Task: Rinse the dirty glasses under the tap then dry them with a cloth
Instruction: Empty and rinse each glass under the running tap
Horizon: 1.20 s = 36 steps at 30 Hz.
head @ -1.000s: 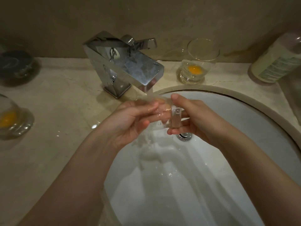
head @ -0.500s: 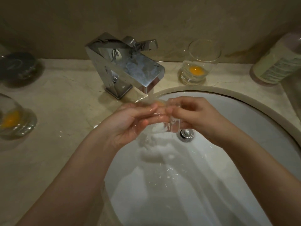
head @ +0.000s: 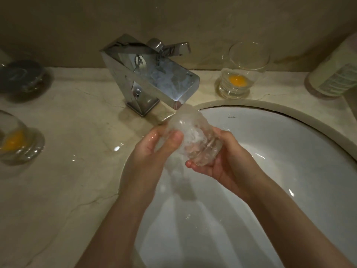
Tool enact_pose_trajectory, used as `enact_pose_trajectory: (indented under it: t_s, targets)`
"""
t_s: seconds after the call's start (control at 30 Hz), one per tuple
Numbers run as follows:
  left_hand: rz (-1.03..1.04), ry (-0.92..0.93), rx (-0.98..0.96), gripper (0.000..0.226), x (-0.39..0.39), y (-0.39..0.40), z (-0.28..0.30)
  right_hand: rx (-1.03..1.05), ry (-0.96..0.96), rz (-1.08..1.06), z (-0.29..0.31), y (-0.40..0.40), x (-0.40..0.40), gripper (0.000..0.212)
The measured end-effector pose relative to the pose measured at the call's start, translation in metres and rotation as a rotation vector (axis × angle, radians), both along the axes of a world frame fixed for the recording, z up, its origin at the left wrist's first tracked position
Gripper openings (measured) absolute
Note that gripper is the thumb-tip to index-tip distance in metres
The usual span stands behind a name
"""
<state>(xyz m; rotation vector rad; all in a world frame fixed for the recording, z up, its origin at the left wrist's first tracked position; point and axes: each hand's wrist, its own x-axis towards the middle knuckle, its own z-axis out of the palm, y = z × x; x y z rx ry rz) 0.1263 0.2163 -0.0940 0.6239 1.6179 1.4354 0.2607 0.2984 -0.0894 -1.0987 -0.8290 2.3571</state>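
A clear glass tilts under the chrome tap, its mouth up at the spout, and running water foams inside it. My right hand cups the glass's thick base from below, fingers curled under it. My left hand holds the glass's left side, thumb pressed across the front. Both hands are wet, above the white sink basin. A second glass with orange residue stands on the counter right of the tap. A third glass with orange residue stands at the left edge.
A beige marble counter surrounds the basin and has water drops near the rim. A dark round dish sits at the back left. A labelled bottle stands at the back right. The wall rises directly behind the tap.
The glass has turned from lying sideways between my hands to mouth-up under the spout. My right hand has dropped beneath its base, and the drain is now hidden.
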Motion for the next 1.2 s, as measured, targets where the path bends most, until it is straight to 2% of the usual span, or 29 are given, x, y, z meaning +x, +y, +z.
enact_pose_trajectory:
  t_s: [0.07, 0.13, 0.23, 0.33, 0.4, 0.47, 0.57, 0.6, 0.67, 0.77, 0.83, 0.9, 0.97, 1.0, 1.03, 1.1, 1.2]
  targets:
    - [0.043, -0.208, 0.07, 0.048, 0.008, 0.003, -0.001, 0.04, -0.028, 0.05, 0.001, -0.004, -0.006, 0.046]
    - [0.076, -0.275, 0.074, 0.051, 0.015, 0.008, 0.004, 0.178, -0.107, 0.072, 0.0, -0.005, -0.009, 0.044]
    - [0.075, -0.185, 0.028, 0.046, 0.014, 0.013, 0.008, 0.611, -0.243, 0.116, -0.005, -0.008, -0.006, 0.036]
    - [0.002, 0.024, -0.011, 0.031, 0.015, 0.015, 0.016, 0.818, -0.295, 0.168, -0.004, -0.015, -0.005, 0.048]
    - [-0.065, 0.116, -0.064, 0.024, 0.017, 0.013, 0.018, 0.748, -0.227, 0.122, -0.003, -0.019, -0.007, 0.055]
    - [-0.052, 0.106, -0.063, 0.029, 0.02, 0.016, 0.019, 0.546, -0.044, 0.064, -0.002, -0.022, -0.01, 0.051]
    - [0.076, -0.222, 0.092, 0.068, 0.021, 0.021, 0.001, 0.309, 0.123, 0.057, -0.005, -0.025, -0.016, 0.056]
    - [0.112, -0.307, 0.115, 0.075, 0.021, 0.022, -0.003, 0.318, 0.118, 0.054, -0.008, -0.025, -0.018, 0.057]
    - [0.145, -0.317, 0.103, 0.072, 0.022, 0.024, -0.006, 0.455, 0.003, 0.061, -0.011, -0.026, -0.02, 0.053]
    - [0.207, -0.141, 0.045, 0.036, 0.022, 0.028, -0.013, 0.839, -0.227, 0.196, -0.014, -0.025, -0.018, 0.049]
    - [0.243, -0.054, 0.021, 0.024, 0.021, 0.028, -0.015, 0.869, -0.245, 0.216, -0.015, -0.027, -0.017, 0.048]
    - [0.191, -0.122, 0.032, 0.035, 0.021, 0.027, -0.018, 0.769, -0.166, 0.174, -0.015, -0.028, -0.018, 0.045]
    - [0.138, -0.334, 0.015, 0.07, 0.02, 0.026, -0.017, 0.593, -0.025, 0.114, -0.017, -0.029, -0.019, 0.046]
    - [0.12, -0.43, -0.001, 0.082, 0.019, 0.025, -0.017, 0.534, 0.028, 0.091, -0.019, -0.028, -0.019, 0.048]
    - [0.106, -0.466, -0.009, 0.084, 0.019, 0.024, -0.018, 0.519, 0.051, 0.086, -0.02, -0.027, -0.018, 0.051]
    - [0.107, -0.422, -0.01, 0.075, 0.02, 0.025, -0.014, 0.588, -0.027, 0.091, -0.02, -0.027, -0.018, 0.051]
    - [0.147, -0.194, 0.048, 0.034, 0.021, 0.03, -0.012, 0.885, -0.257, 0.139, -0.021, -0.028, -0.018, 0.05]
